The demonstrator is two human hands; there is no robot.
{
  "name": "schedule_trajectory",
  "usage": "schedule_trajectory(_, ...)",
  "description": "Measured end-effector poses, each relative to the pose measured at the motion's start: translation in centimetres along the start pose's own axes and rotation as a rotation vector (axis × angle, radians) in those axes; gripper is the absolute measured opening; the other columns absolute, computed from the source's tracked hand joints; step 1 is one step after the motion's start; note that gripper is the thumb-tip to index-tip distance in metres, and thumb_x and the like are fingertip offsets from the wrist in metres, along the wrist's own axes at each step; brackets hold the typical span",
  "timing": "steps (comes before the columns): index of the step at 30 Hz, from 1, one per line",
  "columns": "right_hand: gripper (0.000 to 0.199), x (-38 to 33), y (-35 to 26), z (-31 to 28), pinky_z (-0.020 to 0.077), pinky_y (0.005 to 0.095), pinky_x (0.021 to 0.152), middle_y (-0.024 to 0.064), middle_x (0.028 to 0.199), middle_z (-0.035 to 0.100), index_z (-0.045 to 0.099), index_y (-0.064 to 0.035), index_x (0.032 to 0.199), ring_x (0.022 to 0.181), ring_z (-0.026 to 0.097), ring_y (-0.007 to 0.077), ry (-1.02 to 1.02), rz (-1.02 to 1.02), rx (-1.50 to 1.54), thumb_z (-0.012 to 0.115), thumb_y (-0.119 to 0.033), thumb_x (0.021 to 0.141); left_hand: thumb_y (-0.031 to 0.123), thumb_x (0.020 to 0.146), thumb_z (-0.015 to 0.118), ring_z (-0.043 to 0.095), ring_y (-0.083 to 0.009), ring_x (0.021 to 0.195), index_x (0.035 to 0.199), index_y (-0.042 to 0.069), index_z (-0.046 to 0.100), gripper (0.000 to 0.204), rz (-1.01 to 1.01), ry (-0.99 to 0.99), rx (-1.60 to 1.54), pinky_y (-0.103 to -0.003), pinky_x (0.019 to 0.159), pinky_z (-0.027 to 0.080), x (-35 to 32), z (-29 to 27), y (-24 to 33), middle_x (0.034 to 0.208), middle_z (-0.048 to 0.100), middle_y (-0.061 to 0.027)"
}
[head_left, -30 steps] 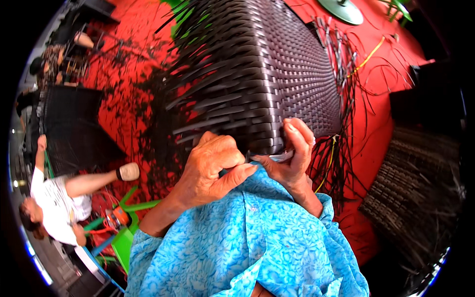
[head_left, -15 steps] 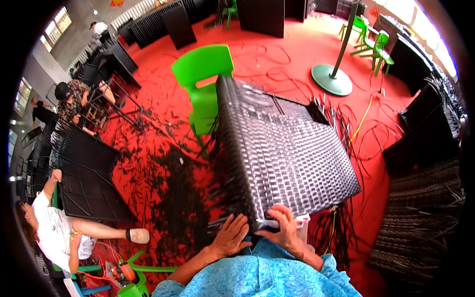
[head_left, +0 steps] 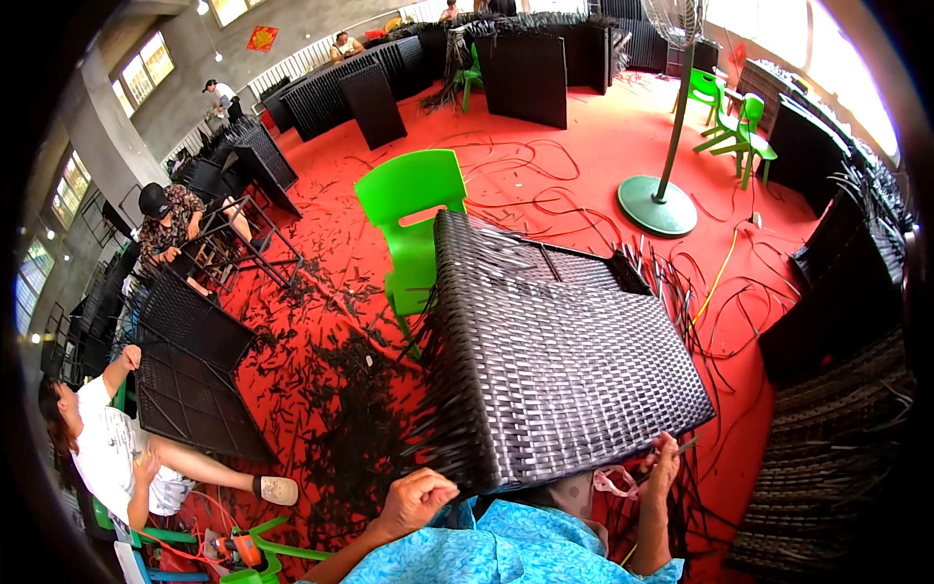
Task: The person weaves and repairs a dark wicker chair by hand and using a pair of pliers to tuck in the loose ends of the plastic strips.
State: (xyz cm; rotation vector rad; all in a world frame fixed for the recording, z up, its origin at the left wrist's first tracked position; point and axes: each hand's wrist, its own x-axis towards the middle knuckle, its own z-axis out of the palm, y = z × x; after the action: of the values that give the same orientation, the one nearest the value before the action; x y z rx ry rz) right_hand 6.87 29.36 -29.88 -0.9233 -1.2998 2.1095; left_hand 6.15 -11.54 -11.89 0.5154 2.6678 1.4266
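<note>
In front of me a black and grey woven rattan panel [head_left: 584,360] leans on a frame, loose strips fraying from its left side. Beside its lower left corner is my left hand [head_left: 416,502], its fingers curled in a pinch; whatever they hold is hidden. My right hand [head_left: 662,469] is closed close to the lower right edge. A thin dark piece shows by its fingertips, too small to name. Next to that hand is a pink, loop-shaped thing [head_left: 615,482], partly hidden below the panel.
A green plastic chair [head_left: 409,234] stands behind the panel. Black strip scraps [head_left: 355,409] litter the red floor on the left. A seated person in white [head_left: 112,448] is at left, near an orange power tool [head_left: 243,550]. Cables and a fan base [head_left: 658,206] lie farther right.
My right hand has left the near edge and moved right, toward the panel's lower right side. My left hand has shifted slightly left and down, its fingers now curled. The view has tilted up.
</note>
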Motion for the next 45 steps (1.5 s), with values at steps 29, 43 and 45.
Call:
schedule_trajectory(29,0.031,4.2,-1.2,-1.3,0.0280,0.0209,0.032,-0.0060,0.052,0.045,0.055,-0.0148,0.074,0.038,0.038,0.0068,0.035,0.415,0.214,0.071,-0.041,0.076,0.014,0.074,0.072,0.048,-0.0216,0.111,0.122,0.015,0.049,0.053,-0.534,0.349,-0.977,-0.046,0.089,0.042,2.1,9.0,0.1,0.119,0.052,-0.0003)
schedule_trajectory(43,0.039,-7.6,-4.5,3.0,0.0249,0.0211,0.033,-0.0054,0.048,0.035,0.042,-0.0165,0.062,0.037,0.031,0.0065,-0.015,0.440,0.204,0.070,-0.038,0.078,0.023,0.076,0.068,0.043,-0.0248,0.121,0.131,0.006,0.039,0.065,-0.329,0.518,-1.287,-0.046,0.103,0.033,-2.7,1.5,-8.4,0.130,0.046,-0.0068)
schedule_trajectory(45,0.041,-8.5,-4.6,3.4,0.0263,0.0216,0.034,-0.0046,0.048,0.034,0.041,-0.0167,0.060,0.037,0.031,0.0074,-0.045,0.418,0.111,0.070,-0.040,0.078,0.024,0.076,0.067,0.043,-0.0249,0.122,0.131,0.006,0.039,0.065,-0.354,0.564,-1.333,-0.045,0.103,0.033,-3.9,1.2,-9.9,0.131,0.046,-0.0071)
